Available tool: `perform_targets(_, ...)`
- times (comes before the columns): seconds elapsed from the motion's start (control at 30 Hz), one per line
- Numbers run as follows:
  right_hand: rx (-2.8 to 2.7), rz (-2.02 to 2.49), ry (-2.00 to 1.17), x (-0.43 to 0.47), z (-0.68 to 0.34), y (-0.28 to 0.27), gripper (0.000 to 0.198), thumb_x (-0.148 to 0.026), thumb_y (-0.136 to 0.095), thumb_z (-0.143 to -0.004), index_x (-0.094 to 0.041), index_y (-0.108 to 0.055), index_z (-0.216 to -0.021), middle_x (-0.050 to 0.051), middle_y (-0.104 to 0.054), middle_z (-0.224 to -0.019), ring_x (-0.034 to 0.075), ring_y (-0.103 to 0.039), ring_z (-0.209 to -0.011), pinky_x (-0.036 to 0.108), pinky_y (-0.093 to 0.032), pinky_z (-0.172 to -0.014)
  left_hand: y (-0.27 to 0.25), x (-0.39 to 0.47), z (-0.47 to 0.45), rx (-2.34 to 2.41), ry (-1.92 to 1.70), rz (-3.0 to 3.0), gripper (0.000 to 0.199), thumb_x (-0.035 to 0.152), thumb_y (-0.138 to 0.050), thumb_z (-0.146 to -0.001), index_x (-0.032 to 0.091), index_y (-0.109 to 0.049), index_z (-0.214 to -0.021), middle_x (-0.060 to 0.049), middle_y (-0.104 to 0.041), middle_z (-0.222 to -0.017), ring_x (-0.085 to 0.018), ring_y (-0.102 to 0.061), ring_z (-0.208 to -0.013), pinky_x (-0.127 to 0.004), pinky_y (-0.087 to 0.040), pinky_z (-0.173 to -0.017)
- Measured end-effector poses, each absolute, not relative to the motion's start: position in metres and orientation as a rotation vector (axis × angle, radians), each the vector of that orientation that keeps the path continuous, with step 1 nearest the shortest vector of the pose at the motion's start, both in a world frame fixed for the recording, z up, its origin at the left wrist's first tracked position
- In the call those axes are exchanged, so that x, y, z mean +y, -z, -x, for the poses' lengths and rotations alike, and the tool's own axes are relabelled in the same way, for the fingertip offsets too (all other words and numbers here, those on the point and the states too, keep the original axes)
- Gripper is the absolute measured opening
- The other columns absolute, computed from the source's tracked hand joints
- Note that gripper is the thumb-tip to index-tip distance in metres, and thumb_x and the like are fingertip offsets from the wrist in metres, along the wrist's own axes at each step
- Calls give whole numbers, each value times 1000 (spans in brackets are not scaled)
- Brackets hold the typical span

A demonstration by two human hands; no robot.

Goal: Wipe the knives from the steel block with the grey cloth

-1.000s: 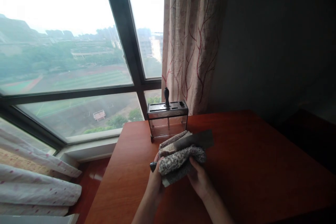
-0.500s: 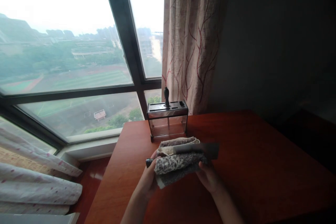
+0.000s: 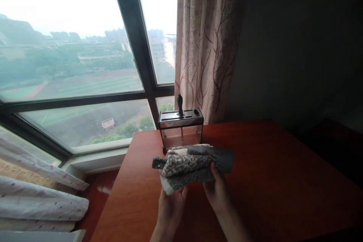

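Observation:
A folded grey-and-white towel (image 3: pixel 187 166) is held above the table, draped around a broad-bladed kitchen knife (image 3: pixel 226 160). The knife's black handle pokes out of the towel at the left, and its grey blade extends past it at the right. From below, my left hand (image 3: pixel 172 202) supports the towel's near left part; most of its fingers are hidden beneath. My right hand (image 3: pixel 216 186) grips the right end of the cloth, thumb on top near the blade.
Behind the towel stands a clear-sided knife block (image 3: pixel 181 124) with a slotted dark top and one black-handled tool (image 3: pixel 180 104) in it. The reddish wooden table (image 3: pixel 269 181) borders a window and a patterned curtain (image 3: pixel 210 45).
The towel and knife have shifted slightly left and up, and more of the handle shows. My left hand has moved from the towel's left end to underneath it.

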State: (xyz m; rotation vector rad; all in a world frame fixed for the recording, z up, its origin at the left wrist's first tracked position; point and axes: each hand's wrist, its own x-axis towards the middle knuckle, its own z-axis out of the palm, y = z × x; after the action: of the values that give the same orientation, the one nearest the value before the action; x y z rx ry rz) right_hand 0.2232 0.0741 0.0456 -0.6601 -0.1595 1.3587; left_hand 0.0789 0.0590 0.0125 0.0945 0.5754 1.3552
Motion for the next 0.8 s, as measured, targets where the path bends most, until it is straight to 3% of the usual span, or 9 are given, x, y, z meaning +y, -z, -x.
perform_targets(0.1, -153, 661, -1361, 70, -213, -48, 44, -38, -77, -71, -28, -65, -111, 0, -72, -108, 20, -65, -99, 33, -53, -84, -10, 50, -96, 538, -1261, -222, 20, 23, -76, -70, 26, -71, -89, -5, -73, -102, -25, -63, -104, -40, -46, -96)
perform_targets(0.3, -219, 750, -1374, 50, -195, -44, 52, -38, -77, -71, -26, -61, -119, 4, -69, -115, 25, -61, -108, 39, -50, -92, -22, 61, -103, 538, -1438, -311, 45, 30, -75, -72, 29, -64, -116, -6, -71, -112, -29, -56, -117, -43, -42, -101)
perform_targets(0.6, -411, 707, -1477, 31, -196, -35, 57, -43, -77, -71, -22, -60, -121, 7, -67, -117, 27, -53, -121, 44, -36, -108, -19, 81, -95, 464, -1330, 49, 29, 30, -56, -88, 22, -68, -113, -8, -75, -102, -26, -67, -101, -42, -42, -103)
perform_targets(0.7, -424, 788, -1493, 23, -207, -25, 55, -50, -77, -69, -21, -64, -114, 8, -68, -116, 29, -55, -118, 44, -41, -103, -28, 86, -94, 464, -1370, 97, 29, 30, -55, -88, 21, -69, -112, -7, -77, -96, -27, -68, -100, -44, -43, -102)
perform_targets(0.8, -478, 970, -1454, 16, -220, -11, 52, -55, -75, -68, -18, -68, -104, 10, -72, -103, 28, -65, -98, 42, -51, -87, -34, 88, -91, 486, -1372, 143, 25, 32, -55, -87, 19, -73, -100, -7, -77, -88, -28, -69, -95, -45, -45, -100)
